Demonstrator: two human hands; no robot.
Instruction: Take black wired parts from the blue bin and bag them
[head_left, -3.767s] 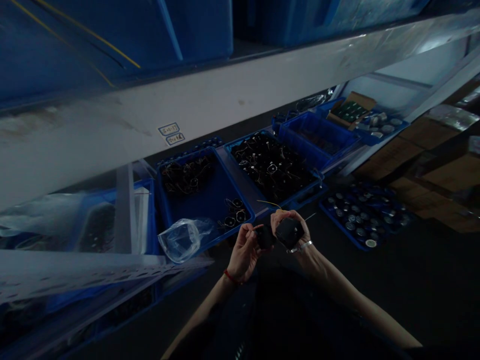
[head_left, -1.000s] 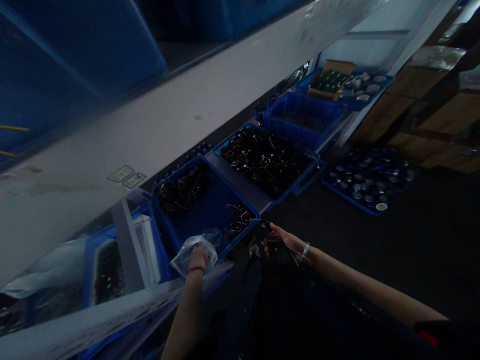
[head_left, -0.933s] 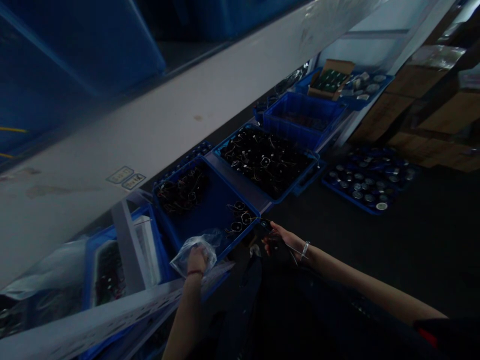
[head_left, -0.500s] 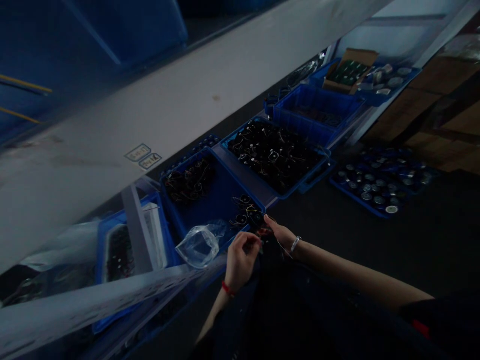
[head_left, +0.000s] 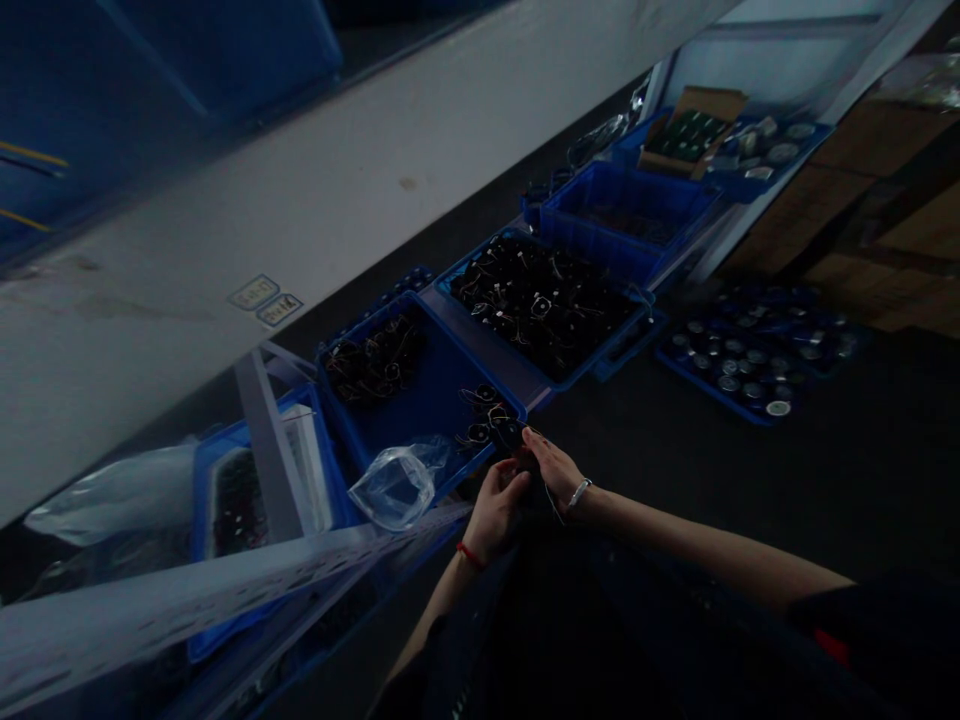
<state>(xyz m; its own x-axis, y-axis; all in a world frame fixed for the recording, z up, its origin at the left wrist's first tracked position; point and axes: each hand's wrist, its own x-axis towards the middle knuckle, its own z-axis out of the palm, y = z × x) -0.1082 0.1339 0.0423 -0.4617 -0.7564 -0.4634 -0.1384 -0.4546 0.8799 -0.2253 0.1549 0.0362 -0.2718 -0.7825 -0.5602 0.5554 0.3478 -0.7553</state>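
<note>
My left hand (head_left: 496,502), with a red string at the wrist, and my right hand (head_left: 553,466), with a metal bracelet, meet at the front right corner of a blue tray (head_left: 420,400). Between their fingertips is a small dark part (head_left: 525,462) with a thin wire hanging under my right hand. My right fingers pinch it. My left fingers curl against it, but the dim light hides their grip. Just beyond lie a few round wired parts (head_left: 487,420) in the tray. A clear plastic bag (head_left: 397,483) lies over the tray's front edge, left of my hands.
A second blue tray (head_left: 547,305) full of dark wired parts sits to the right, with a deeper blue bin (head_left: 626,215) and a cardboard box (head_left: 694,120) behind. A flat tray of round metal pieces (head_left: 750,355) lies on the dark bench. A pale shelf beam (head_left: 337,200) overhangs.
My left hand left the plastic bag and came right to join my right hand at the tray corner. My right hand stayed near that corner and moved slightly forward.
</note>
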